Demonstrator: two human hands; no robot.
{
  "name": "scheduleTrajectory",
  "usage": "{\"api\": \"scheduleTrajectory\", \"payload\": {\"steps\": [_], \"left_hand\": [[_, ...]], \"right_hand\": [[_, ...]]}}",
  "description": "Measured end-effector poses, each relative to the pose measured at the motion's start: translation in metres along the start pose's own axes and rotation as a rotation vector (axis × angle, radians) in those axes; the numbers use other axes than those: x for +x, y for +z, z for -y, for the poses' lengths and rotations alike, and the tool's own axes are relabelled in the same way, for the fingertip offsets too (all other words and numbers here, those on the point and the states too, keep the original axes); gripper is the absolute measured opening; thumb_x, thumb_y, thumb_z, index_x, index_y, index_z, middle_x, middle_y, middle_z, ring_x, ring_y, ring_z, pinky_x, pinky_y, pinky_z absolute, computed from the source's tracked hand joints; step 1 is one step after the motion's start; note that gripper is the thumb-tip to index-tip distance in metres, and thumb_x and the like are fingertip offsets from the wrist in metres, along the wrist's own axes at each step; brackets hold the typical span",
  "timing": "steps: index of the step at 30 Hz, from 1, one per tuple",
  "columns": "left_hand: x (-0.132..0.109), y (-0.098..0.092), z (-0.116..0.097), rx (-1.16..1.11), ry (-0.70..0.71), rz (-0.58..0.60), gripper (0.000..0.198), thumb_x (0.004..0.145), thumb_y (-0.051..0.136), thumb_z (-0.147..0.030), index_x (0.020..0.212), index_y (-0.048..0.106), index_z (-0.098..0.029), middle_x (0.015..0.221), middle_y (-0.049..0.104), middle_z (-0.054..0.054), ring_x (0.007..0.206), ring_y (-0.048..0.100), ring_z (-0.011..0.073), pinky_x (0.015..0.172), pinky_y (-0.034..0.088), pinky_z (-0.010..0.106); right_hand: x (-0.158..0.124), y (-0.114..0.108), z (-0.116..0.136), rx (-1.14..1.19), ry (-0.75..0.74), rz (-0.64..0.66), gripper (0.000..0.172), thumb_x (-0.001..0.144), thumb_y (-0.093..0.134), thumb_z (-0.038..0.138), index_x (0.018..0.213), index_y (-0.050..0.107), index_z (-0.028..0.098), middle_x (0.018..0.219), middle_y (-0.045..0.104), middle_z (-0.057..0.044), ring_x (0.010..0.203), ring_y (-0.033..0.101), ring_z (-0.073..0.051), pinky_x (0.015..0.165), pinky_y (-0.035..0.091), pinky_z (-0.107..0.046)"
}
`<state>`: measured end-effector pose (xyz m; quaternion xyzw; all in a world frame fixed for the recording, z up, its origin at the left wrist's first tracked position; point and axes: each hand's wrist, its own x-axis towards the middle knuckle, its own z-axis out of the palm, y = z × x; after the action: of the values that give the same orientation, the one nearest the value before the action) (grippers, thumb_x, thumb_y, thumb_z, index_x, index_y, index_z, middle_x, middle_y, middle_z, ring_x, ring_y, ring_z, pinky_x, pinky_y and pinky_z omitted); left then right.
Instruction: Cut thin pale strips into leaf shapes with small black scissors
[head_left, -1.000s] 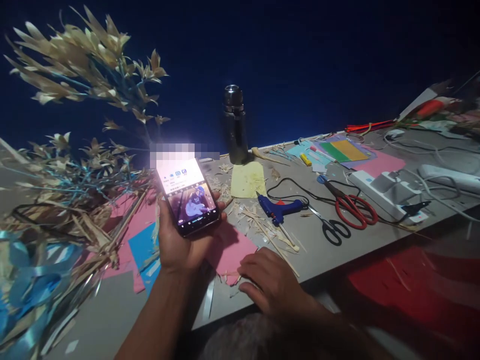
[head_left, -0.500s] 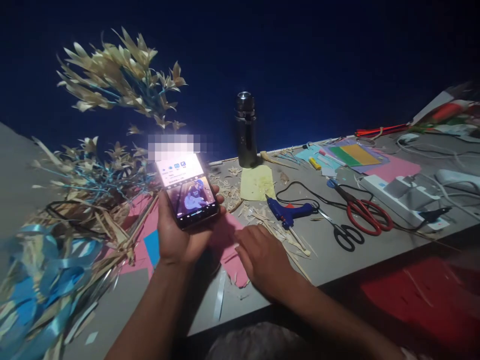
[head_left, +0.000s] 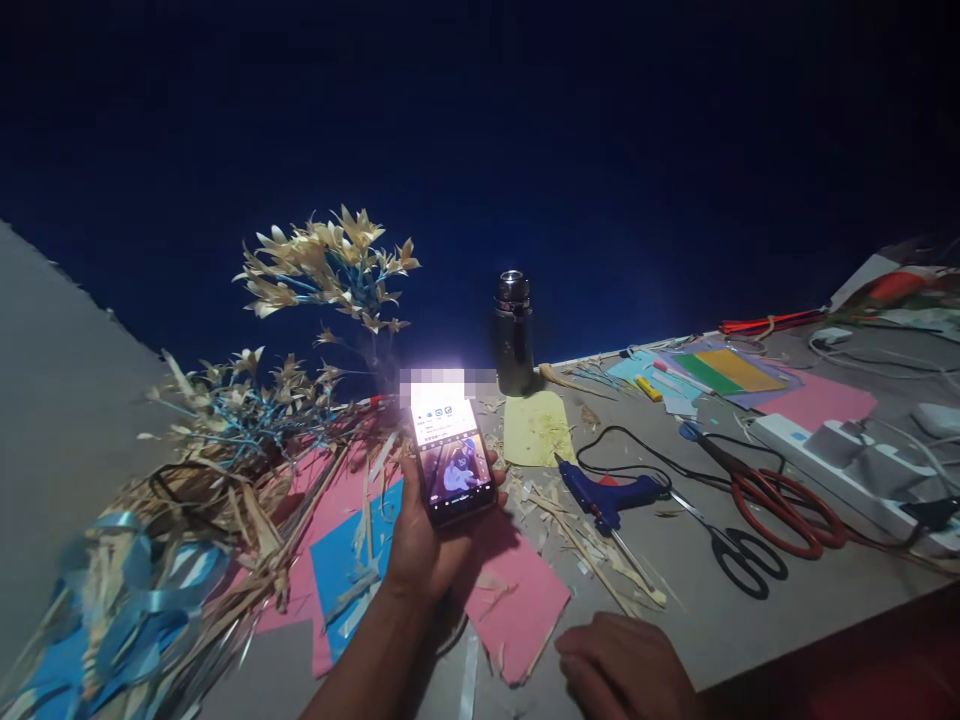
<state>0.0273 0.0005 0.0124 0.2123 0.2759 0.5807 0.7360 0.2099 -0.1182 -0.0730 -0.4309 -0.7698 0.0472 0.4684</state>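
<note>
A lit phone (head_left: 456, 462) rests in my left hand (head_left: 426, 540), its fingers wrapped round the edges and its screen facing up. The screen shows icons above a picture of a figure. My right hand (head_left: 626, 665) is low in the view at the table's front edge, with its fingers curled together; whatever they may hold is hidden. Between the hands lies pink paper (head_left: 517, 600) with dry scraps on it. A blue glue gun (head_left: 611, 495) lies beyond my right hand.
A dark flask (head_left: 514, 340) stands at the back by yellow paper (head_left: 536, 430). Red-handled scissors (head_left: 787, 510), black-handled scissors (head_left: 746, 560) and a power strip (head_left: 847, 470) lie right. Dried flowers (head_left: 322, 265) and blue ribbon (head_left: 135, 600) are left.
The view has shifted, so the table things appear lower and further right. My right hand has drawn back from the pink paper toward the front edge. The phone is still in my left hand.
</note>
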Motion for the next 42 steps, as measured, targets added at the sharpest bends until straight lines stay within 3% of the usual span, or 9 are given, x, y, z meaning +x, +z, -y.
{"api": "scheduleTrajectory", "payload": {"steps": [8,13,21,24,28,29,32,35,42], "left_hand": [[-0.005,0.028,-0.007,0.035,0.035,0.006,0.059,0.101,0.031,-0.056,0.109,0.068,-0.011,0.094,0.077,0.02,0.075,0.076,0.0291,0.069,0.063,0.045],[0.007,0.055,-0.01,0.032,0.033,0.063,0.066,0.1,0.028,-0.061,0.108,0.07,-0.011,0.094,0.078,0.019,0.076,0.076,0.028,0.067,0.063,0.042],[0.021,0.097,-0.007,-0.056,0.034,0.189,0.066,0.101,0.027,-0.061,0.125,0.066,-0.013,0.101,0.077,0.019,0.089,0.076,0.0316,0.078,0.061,0.049],[0.022,0.098,0.002,-0.05,0.0,0.187,0.062,0.102,0.029,-0.057,0.118,0.068,-0.012,0.099,0.077,0.019,0.083,0.076,0.0307,0.072,0.061,0.046],[0.021,0.099,0.016,-0.012,-0.079,0.195,0.06,0.102,0.032,-0.056,0.107,0.07,-0.01,0.089,0.077,0.017,0.071,0.075,0.0269,0.065,0.062,0.041],[0.02,0.1,0.018,-0.007,-0.088,0.21,0.061,0.102,0.031,-0.056,0.107,0.07,-0.01,0.087,0.077,0.016,0.07,0.075,0.0267,0.064,0.062,0.041],[0.018,0.103,0.024,-0.011,-0.104,0.27,0.063,0.102,0.029,-0.056,0.109,0.07,-0.009,0.088,0.077,0.017,0.071,0.074,0.0265,0.062,0.061,0.04],[0.017,0.104,0.025,-0.023,-0.116,0.281,0.064,0.102,0.029,-0.056,0.108,0.071,-0.008,0.088,0.077,0.018,0.071,0.074,0.0257,0.062,0.061,0.038],[0.012,0.108,0.024,-0.013,-0.105,0.319,0.065,0.101,0.029,-0.06,0.11,0.071,-0.01,0.092,0.078,0.017,0.076,0.075,0.0261,0.068,0.06,0.039]], "right_hand": [[-0.008,0.016,-0.009,-0.022,-0.038,-0.001,0.042,0.108,0.036,0.03,0.076,0.062,0.021,0.055,0.062,0.001,0.046,0.059,-0.012,0.049,0.039,-0.026],[-0.003,0.013,-0.013,-0.09,-0.02,0.024,0.038,0.104,0.049,0.035,0.074,0.067,0.02,0.061,0.066,0.0,0.056,0.063,-0.012,0.054,0.044,-0.021],[0.014,0.022,-0.039,-0.197,-0.014,-0.067,0.055,0.106,0.043,0.04,0.065,0.069,0.016,0.073,0.071,-0.001,0.073,0.071,-0.012,0.061,0.047,-0.019],[0.05,0.01,-0.051,-0.223,-0.03,-0.12,0.059,0.107,0.038,0.038,0.062,0.069,0.014,0.077,0.073,0.0,0.076,0.073,-0.011,0.061,0.046,-0.018],[0.154,-0.056,-0.057,-0.242,0.004,-0.211,0.063,0.108,0.028,0.035,0.07,0.074,0.013,0.083,0.074,0.001,0.074,0.074,-0.009,0.059,0.045,-0.016],[0.183,-0.077,-0.054,-0.216,0.019,-0.171,0.064,0.108,0.026,0.035,0.073,0.076,0.014,0.08,0.074,0.002,0.069,0.074,-0.007,0.057,0.044,-0.015],[0.243,-0.123,-0.039,-0.016,0.057,0.274,0.061,0.107,0.025,0.032,0.086,0.08,0.017,0.073,0.073,0.005,0.06,0.073,-0.006,0.054,0.044,-0.014],[0.253,-0.129,-0.021,0.078,0.104,0.297,0.059,0.108,0.025,0.03,0.091,0.08,0.016,0.067,0.072,0.006,0.057,0.073,-0.007,0.051,0.045,-0.013],[0.225,-0.095,-0.016,0.026,0.062,0.037,0.052,0.108,0.032,0.033,0.092,0.079,0.018,0.06,0.069,0.007,0.045,0.068,-0.006,0.043,0.041,-0.009]]}}
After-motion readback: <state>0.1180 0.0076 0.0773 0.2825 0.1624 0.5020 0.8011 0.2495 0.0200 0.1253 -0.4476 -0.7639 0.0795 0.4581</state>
